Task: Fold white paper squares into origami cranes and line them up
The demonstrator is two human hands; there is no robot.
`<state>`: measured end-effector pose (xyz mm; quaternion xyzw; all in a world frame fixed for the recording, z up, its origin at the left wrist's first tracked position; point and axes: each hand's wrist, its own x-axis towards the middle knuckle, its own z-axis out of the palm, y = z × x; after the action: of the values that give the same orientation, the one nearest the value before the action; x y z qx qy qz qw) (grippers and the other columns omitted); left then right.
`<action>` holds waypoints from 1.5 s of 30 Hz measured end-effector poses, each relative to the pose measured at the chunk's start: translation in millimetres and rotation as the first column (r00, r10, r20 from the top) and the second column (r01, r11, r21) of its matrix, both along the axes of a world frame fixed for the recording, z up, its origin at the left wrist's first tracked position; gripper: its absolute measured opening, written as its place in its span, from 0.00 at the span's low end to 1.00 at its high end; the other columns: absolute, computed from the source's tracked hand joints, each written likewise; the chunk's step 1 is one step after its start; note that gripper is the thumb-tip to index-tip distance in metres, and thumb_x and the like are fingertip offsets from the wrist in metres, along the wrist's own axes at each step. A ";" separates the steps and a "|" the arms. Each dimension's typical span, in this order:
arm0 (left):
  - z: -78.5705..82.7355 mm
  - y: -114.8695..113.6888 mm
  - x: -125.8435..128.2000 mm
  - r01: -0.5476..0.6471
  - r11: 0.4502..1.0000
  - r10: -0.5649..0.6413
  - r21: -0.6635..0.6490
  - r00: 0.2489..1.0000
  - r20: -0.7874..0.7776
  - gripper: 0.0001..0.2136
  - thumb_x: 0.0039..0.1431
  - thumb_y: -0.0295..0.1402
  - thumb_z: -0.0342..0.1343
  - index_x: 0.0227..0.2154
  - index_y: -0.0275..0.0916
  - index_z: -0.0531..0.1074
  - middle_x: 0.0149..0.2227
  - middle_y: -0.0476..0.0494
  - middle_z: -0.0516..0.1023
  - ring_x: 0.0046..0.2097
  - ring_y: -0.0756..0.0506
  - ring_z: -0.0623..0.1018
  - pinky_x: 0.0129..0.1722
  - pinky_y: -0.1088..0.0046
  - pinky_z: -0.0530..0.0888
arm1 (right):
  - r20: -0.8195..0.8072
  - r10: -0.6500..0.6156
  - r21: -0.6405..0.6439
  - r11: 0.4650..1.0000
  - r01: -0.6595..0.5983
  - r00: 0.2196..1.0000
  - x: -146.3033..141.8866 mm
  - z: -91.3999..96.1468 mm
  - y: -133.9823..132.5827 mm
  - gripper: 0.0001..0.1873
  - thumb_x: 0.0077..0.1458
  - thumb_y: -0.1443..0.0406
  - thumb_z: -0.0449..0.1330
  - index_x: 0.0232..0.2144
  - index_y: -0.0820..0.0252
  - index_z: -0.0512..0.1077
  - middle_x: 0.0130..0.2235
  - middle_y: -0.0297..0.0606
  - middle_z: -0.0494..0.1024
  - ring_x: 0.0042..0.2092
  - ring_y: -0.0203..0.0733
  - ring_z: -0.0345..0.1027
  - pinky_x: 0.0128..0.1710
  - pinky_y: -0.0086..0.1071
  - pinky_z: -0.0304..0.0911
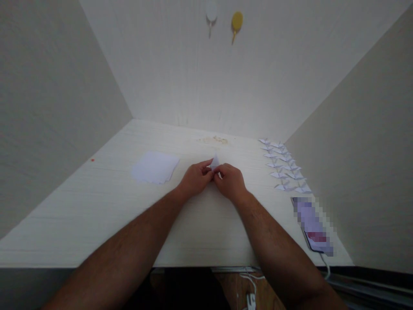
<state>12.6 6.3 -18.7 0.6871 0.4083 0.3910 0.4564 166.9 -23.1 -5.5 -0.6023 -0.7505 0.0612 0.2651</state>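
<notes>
pinching folded paper (pixel 215 161), left hand (pixel 196 176) beside right hand (pixel 231 181)

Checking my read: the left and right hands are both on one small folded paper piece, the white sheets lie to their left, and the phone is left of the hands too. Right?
Not quite: the phone lies to the right of the hands, as the head view shows. The left hand and right hand are both on the folded paper piece, with the white sheets to their left.

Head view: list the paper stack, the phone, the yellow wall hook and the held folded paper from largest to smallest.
1. Paper stack and phone: too close to rank; the phone lies nearer the camera.
2. Yellow wall hook.
3. Folded paper, partly hidden.
</notes>
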 end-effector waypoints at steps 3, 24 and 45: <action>4.0 -2.3 0.0 -0.050 0.996 0.057 0.068 0.993 -0.099 0.27 0.56 0.36 0.57 0.59 0.35 0.68 0.34 0.45 0.83 0.35 0.45 0.80 0.39 0.68 0.76 | -0.081 0.003 0.027 1.000 0.000 0.997 0.4 -2.6 2.2 0.05 0.52 0.66 0.57 0.28 0.56 0.74 0.29 0.35 0.72 0.31 0.38 0.63 0.33 0.32 0.56; 5.1 -2.9 1.0 -0.006 0.998 0.016 -0.066 0.989 0.147 0.23 0.50 0.30 0.59 0.51 0.32 0.73 0.36 0.39 0.82 0.31 0.47 0.79 0.35 0.67 0.78 | -0.566 -0.033 -0.178 0.980 -0.083 0.824 2.8 -8.9 8.7 0.04 0.46 0.66 0.56 0.22 0.58 0.68 0.22 0.28 0.68 0.26 0.34 0.58 0.28 0.28 0.55; 10.1 -2.4 0.0 0.069 0.984 -0.044 -0.167 0.988 0.148 0.28 0.44 0.24 0.61 0.52 0.32 0.72 0.43 0.35 0.80 0.30 0.49 0.79 0.31 0.70 0.78 | -0.618 -0.059 -0.268 0.953 -0.140 0.784 3.9 -11.2 8.3 0.04 0.47 0.65 0.54 0.23 0.56 0.67 0.20 0.29 0.71 0.23 0.34 0.62 0.24 0.28 0.57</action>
<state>12.6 3.9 -8.6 0.6264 0.3869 0.3898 0.5532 170.8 -14.8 -16.6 -0.5652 -0.6165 0.3740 0.4008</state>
